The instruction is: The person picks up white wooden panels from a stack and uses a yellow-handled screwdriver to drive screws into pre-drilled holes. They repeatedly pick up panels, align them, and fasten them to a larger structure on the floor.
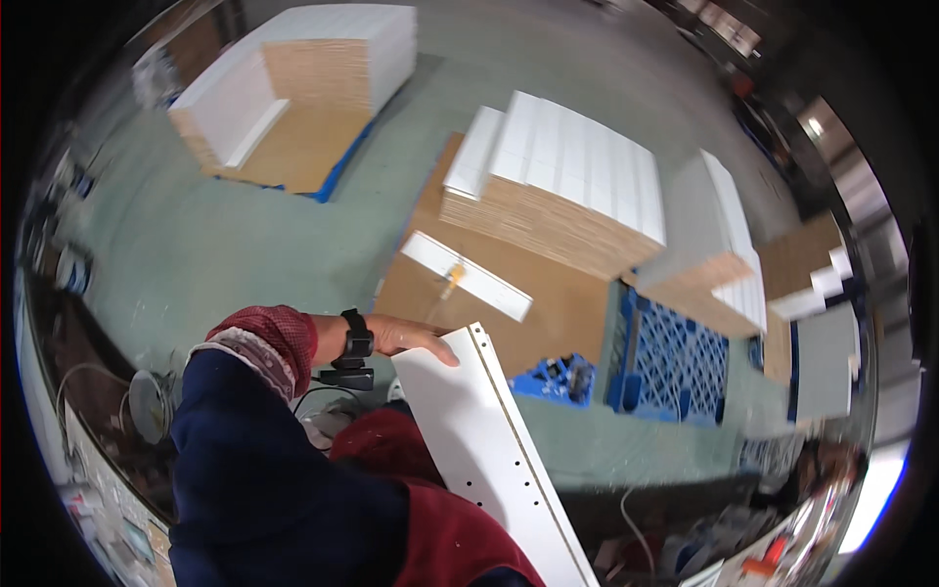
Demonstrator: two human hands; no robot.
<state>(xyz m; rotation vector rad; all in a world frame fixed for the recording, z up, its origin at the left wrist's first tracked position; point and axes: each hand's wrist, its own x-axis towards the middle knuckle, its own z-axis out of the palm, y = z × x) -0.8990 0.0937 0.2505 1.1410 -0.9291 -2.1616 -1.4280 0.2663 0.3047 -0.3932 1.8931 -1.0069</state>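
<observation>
Head view: we look down at our left hand (409,336), a black band (355,339) round its wrist, reaching in from a navy fabric sleeve (264,440). Its grip is closed on the upper end of a long white rectangular board (479,421), thumb on the face, the other fingers mostly hidden. The board slants down toward the lower right, close to our body, with small dark round holes in its face and a brown line along its right side. Our right hand is out of view, so we cannot tell how its grip stands. Beyond the board, on a flat brown sheet (577,318), lies a narrow white strip (494,293) with a small yellow object (455,275), too blurred to identify, near its middle. Behind the strip we see a stack of white-faced boards with brown edges (577,176); to the sheet's right, a blue plastic lattice pallet (677,362) rests on the grey-green floor (313,254).
</observation>
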